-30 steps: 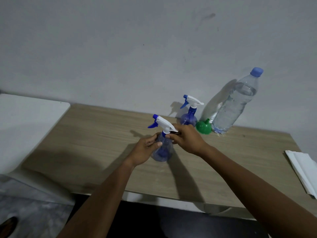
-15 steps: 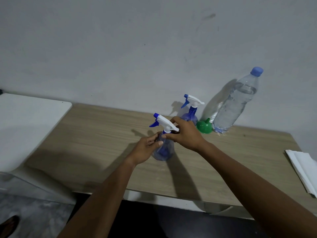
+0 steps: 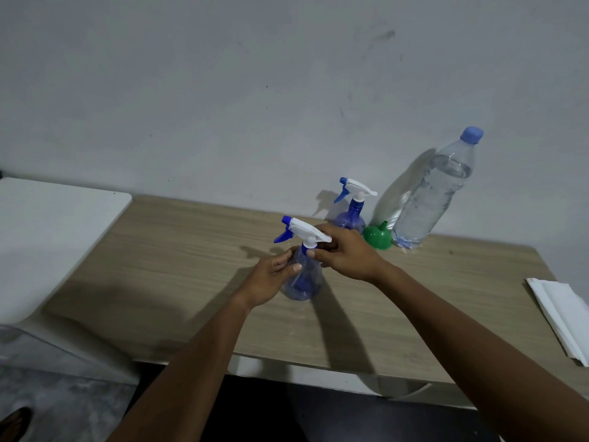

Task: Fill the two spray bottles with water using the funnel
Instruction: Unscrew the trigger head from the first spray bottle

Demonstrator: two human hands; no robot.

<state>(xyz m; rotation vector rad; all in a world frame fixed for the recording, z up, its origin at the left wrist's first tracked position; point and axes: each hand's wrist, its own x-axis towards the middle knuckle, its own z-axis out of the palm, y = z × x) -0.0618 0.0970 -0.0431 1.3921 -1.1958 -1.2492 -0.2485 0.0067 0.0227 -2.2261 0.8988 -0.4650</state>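
A clear blue spray bottle (image 3: 304, 283) with a white and blue trigger head stands on the wooden table (image 3: 178, 250) in front of me. My left hand (image 3: 271, 277) grips its body from the left. My right hand (image 3: 345, 252) holds the neck collar just under the trigger head, fingers curled round it. A second blue spray bottle (image 3: 350, 215) stands behind, near the wall. A green funnel (image 3: 377, 236) lies upside down next to it. A large clear water bottle (image 3: 436, 196) with a blue cap stands at the wall, its cap on.
Folded white paper towels (image 3: 561, 320) lie at the table's right edge. A white surface (image 3: 47, 231) adjoins the table on the left. The grey wall runs close behind the bottles. A foot shows on the floor at the bottom left.
My right hand has shifted round the near bottle's neck, and the trigger head has turned slightly. My left hand stays on the bottle's body.
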